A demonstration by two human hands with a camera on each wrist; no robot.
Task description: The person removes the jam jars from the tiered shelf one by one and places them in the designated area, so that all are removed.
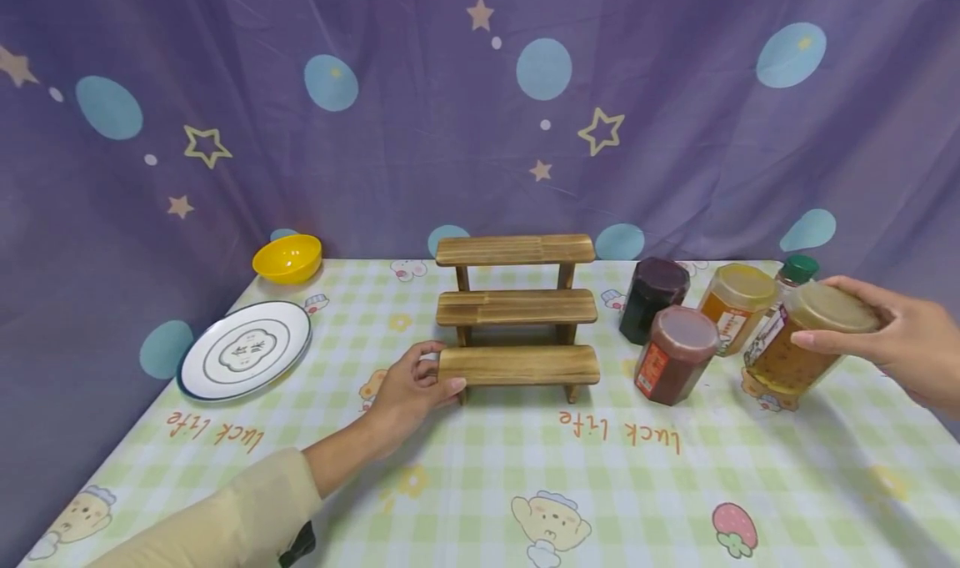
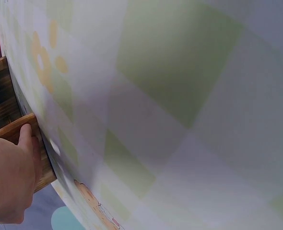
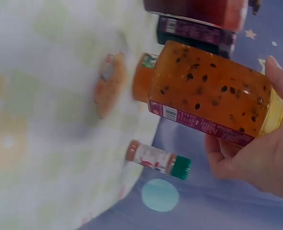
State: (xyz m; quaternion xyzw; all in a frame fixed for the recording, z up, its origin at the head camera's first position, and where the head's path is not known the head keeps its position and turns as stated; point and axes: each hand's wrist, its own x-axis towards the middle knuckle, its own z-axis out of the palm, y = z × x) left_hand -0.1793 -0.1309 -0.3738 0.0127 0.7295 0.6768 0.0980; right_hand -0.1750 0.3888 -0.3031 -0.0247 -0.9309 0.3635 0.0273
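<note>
My left hand [image 1: 405,397] grips the left end of the lowest step of a three-tier wooden stand [image 1: 517,366], thumb at the front edge. The left wrist view shows that hand [image 2: 17,167] on the stand's wood [image 2: 45,167]. My right hand [image 1: 900,334] holds a jar of amber jam with dark seeds [image 1: 795,355] near its lid, tilted and above the cloth. In the right wrist view the jam jar [image 3: 208,91] lies between thumb and fingers of the hand [image 3: 261,158]. Beside it stand a red jar [image 1: 677,355], an orange jar [image 1: 738,305] and a dark purple jar [image 1: 652,301].
A green-capped shaker bottle [image 3: 158,160] stands behind the held jar. At the left are a white plate with a dark rim [image 1: 217,376] and a yellow bowl [image 1: 288,259]. A checked cloth [image 1: 465,485] covers the table, and a purple curtain [image 1: 420,151] hangs behind.
</note>
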